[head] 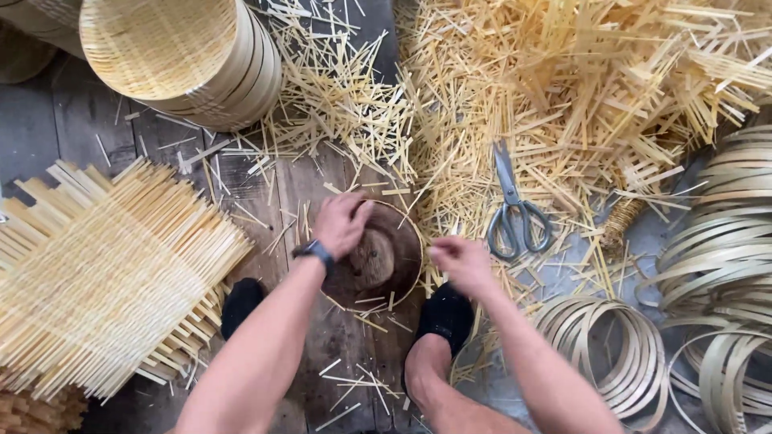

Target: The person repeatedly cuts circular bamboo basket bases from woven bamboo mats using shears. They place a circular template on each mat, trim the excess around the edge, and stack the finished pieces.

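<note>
My left hand (341, 223) rests on the top rim of a round wooden block (394, 249) ringed by a thin bamboo hoop, which sits on the floor between my feet. Its fingers curl over the rim; whether they pinch the hoop is hard to tell. My right hand (458, 259) hovers just right of the block with fingers loosely closed, and nothing is visible in it. A dark watch is on my left wrist.
Grey scissors (515, 210) lie among a heap of bamboo offcuts (579, 88). A woven bamboo mat (104, 273) lies at left, stacked round baskets (185, 56) top left, coiled bamboo hoops (619, 354) at right. My black shoes (446, 315) flank the block.
</note>
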